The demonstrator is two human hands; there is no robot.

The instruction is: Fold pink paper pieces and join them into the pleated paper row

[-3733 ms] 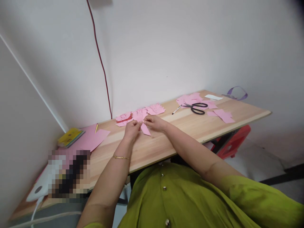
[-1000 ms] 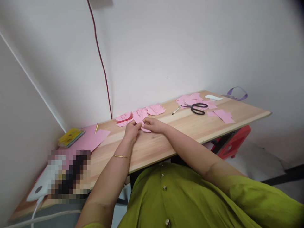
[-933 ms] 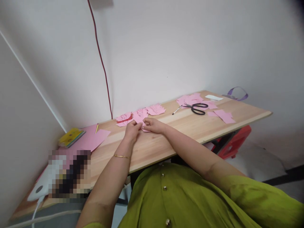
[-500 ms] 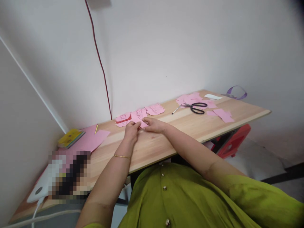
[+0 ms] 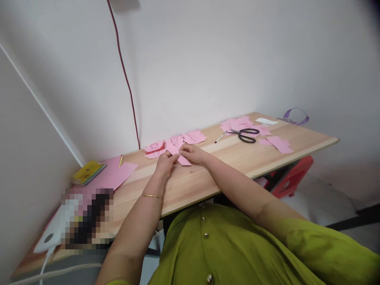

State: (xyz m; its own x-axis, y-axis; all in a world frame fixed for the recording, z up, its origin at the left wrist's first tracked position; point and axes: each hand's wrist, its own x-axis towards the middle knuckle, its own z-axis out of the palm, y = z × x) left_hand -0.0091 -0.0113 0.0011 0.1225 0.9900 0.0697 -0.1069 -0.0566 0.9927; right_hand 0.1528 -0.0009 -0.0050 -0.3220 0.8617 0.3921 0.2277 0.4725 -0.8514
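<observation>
Between my two hands, over the middle of the wooden table, is a small piece of pink paper. My left hand pinches it from the left, thumb on top. From the right, my right hand pinches it with bent fingers. Part of the paper is hidden behind my fingers. Just beyond my hands lie pink paper cutouts with jagged edges: a left one with a red strip, a middle one and a right one.
Black-handled scissors and a pen lie by pink scraps at the right. At the left are large pink sheets, a yellow pad, a yellow pencil and a white device. A red stool stands below.
The pink paper has shifted and turned between my fingers; its lower end pokes out toward me again after being mostly covered half a second ago. My right hand has risen slightly.
</observation>
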